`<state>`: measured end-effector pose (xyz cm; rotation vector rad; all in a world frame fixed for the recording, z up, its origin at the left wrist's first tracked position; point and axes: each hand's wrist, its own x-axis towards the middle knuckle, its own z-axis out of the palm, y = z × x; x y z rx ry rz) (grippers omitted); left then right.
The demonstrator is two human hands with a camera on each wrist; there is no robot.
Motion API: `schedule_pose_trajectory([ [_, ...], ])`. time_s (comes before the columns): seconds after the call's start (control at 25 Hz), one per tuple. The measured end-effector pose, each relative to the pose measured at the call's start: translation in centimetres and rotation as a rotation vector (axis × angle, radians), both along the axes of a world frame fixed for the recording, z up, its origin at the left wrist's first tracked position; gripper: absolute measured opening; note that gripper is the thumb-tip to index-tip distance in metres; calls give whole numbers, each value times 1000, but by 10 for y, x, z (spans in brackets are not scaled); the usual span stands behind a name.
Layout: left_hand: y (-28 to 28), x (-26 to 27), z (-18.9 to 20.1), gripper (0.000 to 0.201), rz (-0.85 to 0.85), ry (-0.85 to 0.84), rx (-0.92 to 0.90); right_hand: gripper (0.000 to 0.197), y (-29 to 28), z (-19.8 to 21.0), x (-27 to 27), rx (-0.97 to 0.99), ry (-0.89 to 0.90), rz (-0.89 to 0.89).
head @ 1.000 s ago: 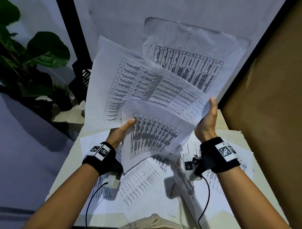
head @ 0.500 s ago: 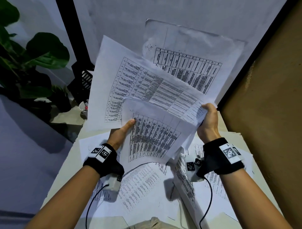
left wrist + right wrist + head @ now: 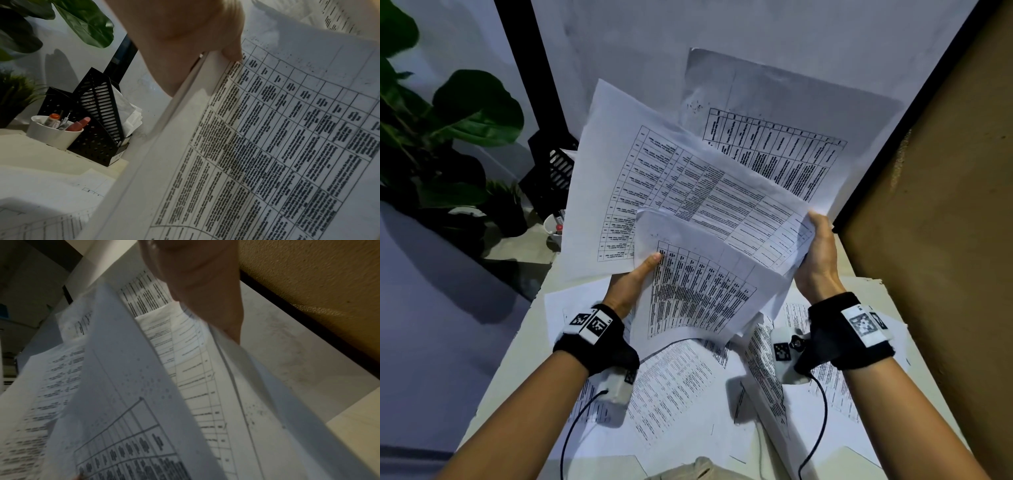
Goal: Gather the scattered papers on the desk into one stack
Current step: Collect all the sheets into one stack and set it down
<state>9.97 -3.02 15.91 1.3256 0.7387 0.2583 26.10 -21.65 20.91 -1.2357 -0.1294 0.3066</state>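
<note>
Holding a fanned bundle of white printed table sheets (image 3: 709, 212) up above the cream desk (image 3: 887, 291), I grip it from both sides, probably to square the uneven edges before stacking. My left hand (image 3: 631, 281) pinches the near sheet, thumb on its printed face, other fingers hidden behind. My right hand (image 3: 816, 253) has its fingers curled round the bundle's right corner. More loose printed sheets (image 3: 681, 387) lie spread on the desk below my wrists, not yet gathered. At the desk's far left, a small white cup (image 3: 54, 133) holds pens and markers, and just beside it a black perforated file holder (image 3: 96, 116) has white papers tucked inside.
</note>
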Motion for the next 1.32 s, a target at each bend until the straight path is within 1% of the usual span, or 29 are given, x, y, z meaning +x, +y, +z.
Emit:
schedule_pose_trajectory([
  [0.08, 0, 1, -1, 54, 4, -5, -7, 25, 0, -2, 1, -48, 2, -27],
  [0.16, 0, 1, -2, 53, 11, -10, -18, 31, 0, -1, 0, -24, -22, -9],
  [0.24, 0, 1, -3, 65, -1, -13, -30, 39, 0, 3, -4, 7, -26, 5],
  [0.28, 0, 2, -3, 67, -8, -8, -39, 40, 0, 4, -3, 21, -5, -2],
  [0.36, 0, 2, -4, 58, 17, -8, -48, 35, -1, 5, 0, 3, 33, -12],
  [0.4, 0, 2, -2, 52, 34, -14, -56, 28, -2, 5, 4, -13, 50, -13],
  [0.48, -1, 3, -1, 52, 40, -45, -87, 13, -3, 2, 11, -42, 106, -14],
  [0.52, 0, 3, -1, 54, 33, -58, -96, 9, -5, 0, 12, -61, 126, 1],
  [0.56, -1, 3, 1, 53, 32, -60, -97, 9, -7, 0, 12, -55, 137, 22],
  [0.6, -1, 3, 1, 51, 34, -61, -95, 14, -11, -3, 14, -57, 124, 36],
  [0.64, 0, 3, 1, 48, 46, -61, -91, 20, -15, -6, 14, -99, 68, 57],
  [0.72, 0, 4, -1, 45, 69, -52, -82, 35, -24, -15, 12, -349, -25, 140],
  [0.76, 1, 4, -2, 44, 77, -46, -74, 33, -29, -22, 12, -463, -39, 179],
  [0.8, 0, 4, -1, 43, 78, -47, -75, 29, -33, -28, 13, -515, -6, 235],
  [0.84, 0, 5, -1, 42, 87, -47, -76, 25, -36, -28, 11, -521, 18, 314],
  [0.88, -1, 6, -1, 42, 91, -42, -83, 25, -39, -28, 10, -502, 58, 387],
  [0.92, -1, 6, -2, 42, 98, -41, -90, 44, -40, -28, 13, -516, 65, 440],
  [0.96, -1, 6, 0, 42, 98, -38, -97, 76, -38, -25, 11, -499, 51, 456],
  [1.0, -1, 6, 0, 42, 100, -41, -103, 100, -37, -23, 11, -466, 4, 430],
  [1.04, -1, 6, 0, 42, 100, -38, -105, 112, -35, -19, 11, -352, -39, 417],
  [1.12, 2, 7, -3, 41, 112, -38, -92, 118, -27, -5, 9, -203, -100, 381],
  [1.16, 2, 7, -3, 41, 119, -45, -83, 118, -23, 2, 7, -193, -143, 380],
  [1.2, 2, 6, -2, 41, 118, -53, -81, 111, -20, 6, 5, -218, -194, 372],
  [1.32, 2, 6, -5, 41, 129, -62, -47, 64, -14, 4, -4, -449, -372, 391],
])
